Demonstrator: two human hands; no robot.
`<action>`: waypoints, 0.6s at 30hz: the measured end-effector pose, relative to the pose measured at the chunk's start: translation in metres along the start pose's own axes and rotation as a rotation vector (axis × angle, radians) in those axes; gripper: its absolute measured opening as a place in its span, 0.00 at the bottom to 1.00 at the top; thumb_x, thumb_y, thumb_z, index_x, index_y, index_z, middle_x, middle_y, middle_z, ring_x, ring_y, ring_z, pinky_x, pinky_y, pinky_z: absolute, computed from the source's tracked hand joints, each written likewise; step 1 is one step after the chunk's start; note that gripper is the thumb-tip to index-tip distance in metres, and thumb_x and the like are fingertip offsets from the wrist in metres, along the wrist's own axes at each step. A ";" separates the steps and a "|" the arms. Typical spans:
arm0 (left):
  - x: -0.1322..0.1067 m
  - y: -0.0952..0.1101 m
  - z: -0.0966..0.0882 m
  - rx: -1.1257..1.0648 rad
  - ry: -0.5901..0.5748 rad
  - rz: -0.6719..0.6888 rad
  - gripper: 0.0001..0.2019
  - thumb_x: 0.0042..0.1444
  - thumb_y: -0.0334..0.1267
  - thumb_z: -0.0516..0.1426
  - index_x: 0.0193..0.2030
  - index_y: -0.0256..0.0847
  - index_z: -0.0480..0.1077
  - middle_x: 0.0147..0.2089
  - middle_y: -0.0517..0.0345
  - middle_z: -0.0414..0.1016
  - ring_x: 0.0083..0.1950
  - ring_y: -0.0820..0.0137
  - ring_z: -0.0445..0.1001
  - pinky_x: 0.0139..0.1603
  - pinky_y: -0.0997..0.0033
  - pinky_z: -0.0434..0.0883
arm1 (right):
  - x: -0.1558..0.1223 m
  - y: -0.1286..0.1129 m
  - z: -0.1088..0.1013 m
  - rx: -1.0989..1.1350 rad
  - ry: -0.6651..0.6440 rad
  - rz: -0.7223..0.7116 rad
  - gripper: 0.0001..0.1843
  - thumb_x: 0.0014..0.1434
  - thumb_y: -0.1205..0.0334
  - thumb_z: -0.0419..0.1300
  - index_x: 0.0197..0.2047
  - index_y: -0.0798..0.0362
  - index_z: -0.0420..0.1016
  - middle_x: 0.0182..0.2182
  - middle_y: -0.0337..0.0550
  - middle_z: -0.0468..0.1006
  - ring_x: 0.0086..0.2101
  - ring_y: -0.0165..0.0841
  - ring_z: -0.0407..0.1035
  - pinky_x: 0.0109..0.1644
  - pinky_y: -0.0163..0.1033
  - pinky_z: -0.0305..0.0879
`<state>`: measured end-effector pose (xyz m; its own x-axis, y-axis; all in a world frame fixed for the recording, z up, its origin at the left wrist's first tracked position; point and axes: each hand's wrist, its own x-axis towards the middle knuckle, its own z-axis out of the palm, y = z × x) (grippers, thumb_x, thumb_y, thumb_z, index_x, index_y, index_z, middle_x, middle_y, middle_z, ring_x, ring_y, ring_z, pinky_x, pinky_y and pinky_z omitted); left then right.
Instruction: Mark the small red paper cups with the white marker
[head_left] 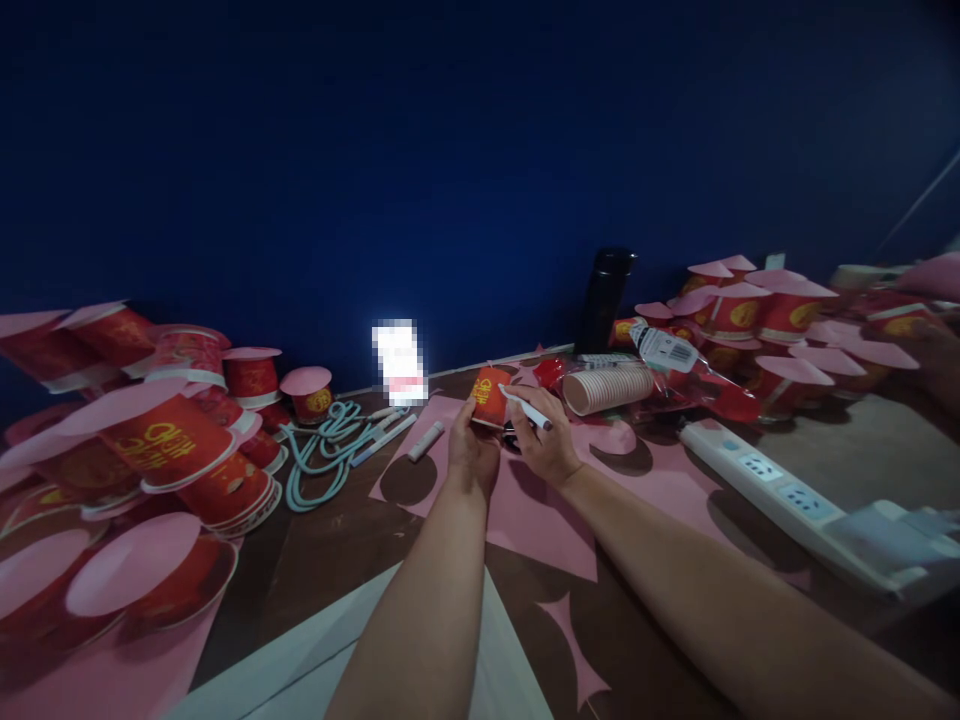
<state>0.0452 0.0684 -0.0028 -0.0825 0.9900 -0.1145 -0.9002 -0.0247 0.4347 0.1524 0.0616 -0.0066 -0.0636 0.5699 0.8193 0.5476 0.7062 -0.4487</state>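
My left hand (472,455) is closed around a small red paper cup (490,392) with yellow characters on its side. Pinched in my right hand (549,445) is a slim white pen (531,410), its tip at the right side of the cup. Whether the tip touches the cup, I cannot tell. Under both hands lies a pink paper sheet (536,530) with round holes cut in it. A white pen cap or tube (426,441) rests on the sheet left of my left hand.
Red cups topped with pink paper discs crowd the left (161,435) and right (739,310). A light-blue cable (307,480), a glowing screen (400,360), a stack of paper cups (607,388), a black bottle (602,300) and a power strip (772,490) surround the hands.
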 end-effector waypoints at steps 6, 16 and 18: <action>0.000 0.000 0.000 -0.012 0.015 -0.005 0.16 0.58 0.32 0.55 0.53 0.36 0.71 0.45 0.51 0.80 0.42 0.70 0.79 0.45 0.74 0.72 | 0.000 -0.001 -0.001 -0.003 0.000 0.001 0.12 0.66 0.59 0.51 0.48 0.50 0.72 0.43 0.45 0.79 0.44 0.37 0.71 0.51 0.46 0.64; 0.000 0.000 0.000 -0.015 0.062 0.005 0.13 0.59 0.31 0.54 0.50 0.35 0.72 0.43 0.51 0.80 0.41 0.71 0.78 0.45 0.75 0.72 | 0.000 -0.005 -0.001 -0.007 0.010 -0.041 0.12 0.66 0.59 0.51 0.46 0.51 0.72 0.40 0.46 0.80 0.42 0.37 0.73 0.49 0.44 0.65; 0.001 -0.001 0.000 -0.012 0.066 0.007 0.14 0.59 0.31 0.54 0.50 0.35 0.72 0.43 0.51 0.79 0.41 0.72 0.78 0.45 0.75 0.72 | 0.000 -0.006 -0.002 -0.014 0.018 -0.037 0.11 0.66 0.58 0.51 0.45 0.51 0.73 0.39 0.46 0.80 0.41 0.36 0.73 0.48 0.44 0.65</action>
<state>0.0458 0.0692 -0.0032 -0.1161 0.9785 -0.1705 -0.9045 -0.0332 0.4253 0.1506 0.0565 -0.0038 -0.0690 0.5359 0.8415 0.5565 0.7207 -0.4133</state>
